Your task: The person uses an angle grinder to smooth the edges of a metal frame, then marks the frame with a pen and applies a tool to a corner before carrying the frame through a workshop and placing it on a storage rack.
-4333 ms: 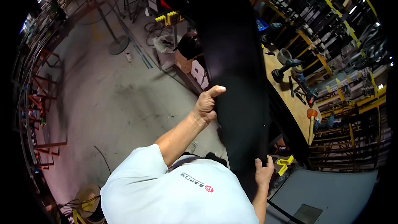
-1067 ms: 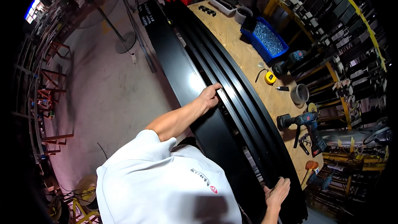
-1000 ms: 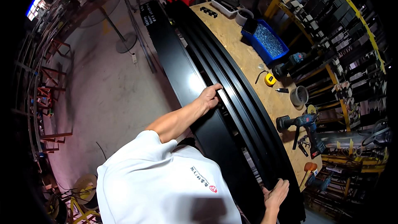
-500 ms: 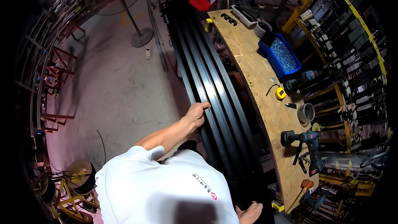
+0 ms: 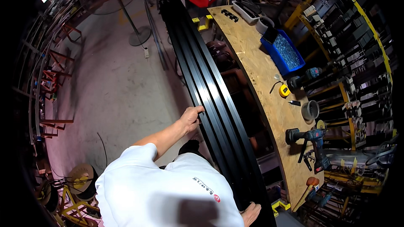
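Observation:
Long black ribbed profiles (image 5: pixel 210 94) lie side by side as one bundle, running from the far left to near my right side. My left hand (image 5: pixel 191 117) is closed around the bundle's left edge about midway along, thumb on top and fingers underneath partly hidden. Close to my body, my right hand (image 5: pixel 251 213) rests on the near part of the bundle; its fingers bend over the black surface and are partly hidden, so their grip is unclear.
To the right stands a wooden workbench (image 5: pixel 248 59) with a blue bin of screws (image 5: pixel 287 52), a yellow tape measure (image 5: pixel 284 90), a cordless drill (image 5: pixel 313 136) and a hammer (image 5: pixel 310 185). Yellow brackets (image 5: pixel 205 23) jut out beside it. A fan stand (image 5: pixel 139 35) is on the left floor.
The black bundle has shifted left, away from the workbench, and the gap between them is wider. Both my hands have moved left with it.

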{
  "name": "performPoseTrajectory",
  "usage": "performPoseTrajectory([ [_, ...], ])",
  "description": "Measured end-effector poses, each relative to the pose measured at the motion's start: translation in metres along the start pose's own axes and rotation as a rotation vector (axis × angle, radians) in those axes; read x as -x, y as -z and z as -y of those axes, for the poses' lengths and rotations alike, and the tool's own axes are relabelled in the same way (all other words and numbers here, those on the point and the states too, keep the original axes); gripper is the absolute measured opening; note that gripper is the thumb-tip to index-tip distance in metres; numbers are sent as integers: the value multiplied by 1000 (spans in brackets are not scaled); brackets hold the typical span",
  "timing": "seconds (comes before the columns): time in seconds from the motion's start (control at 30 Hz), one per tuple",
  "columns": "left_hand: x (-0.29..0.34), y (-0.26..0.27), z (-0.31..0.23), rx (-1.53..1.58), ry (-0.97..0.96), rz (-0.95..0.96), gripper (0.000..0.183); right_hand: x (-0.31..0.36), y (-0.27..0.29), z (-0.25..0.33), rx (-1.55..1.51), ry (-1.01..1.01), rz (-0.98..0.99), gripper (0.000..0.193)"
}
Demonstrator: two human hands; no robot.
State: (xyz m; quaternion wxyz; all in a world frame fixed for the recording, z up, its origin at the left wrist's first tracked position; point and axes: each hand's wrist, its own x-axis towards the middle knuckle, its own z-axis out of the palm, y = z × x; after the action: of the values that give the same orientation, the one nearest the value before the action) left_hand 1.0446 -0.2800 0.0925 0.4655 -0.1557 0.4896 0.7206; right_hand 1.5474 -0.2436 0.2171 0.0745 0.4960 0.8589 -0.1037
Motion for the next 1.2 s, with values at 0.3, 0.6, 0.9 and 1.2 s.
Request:
performPoseTrajectory([
  [0.3, -6, 36, -24, -835, 1, -31, 38, -1, -32, -3, -208, 36, -79, 74],
  [0.6, -28, 40, -32, -740, 174, -22, 35, 5, -38, -14, -44, -112, 55, 51],
  [0.9, -26, 19, -44, -755, 323, 83, 31, 8, -55, -4, 97, -140, -98, 46],
  [1.2, -58, 35, -59, -685, 505, 215, 39, 11, -72, -3, 67, -178, -262, 19],
])
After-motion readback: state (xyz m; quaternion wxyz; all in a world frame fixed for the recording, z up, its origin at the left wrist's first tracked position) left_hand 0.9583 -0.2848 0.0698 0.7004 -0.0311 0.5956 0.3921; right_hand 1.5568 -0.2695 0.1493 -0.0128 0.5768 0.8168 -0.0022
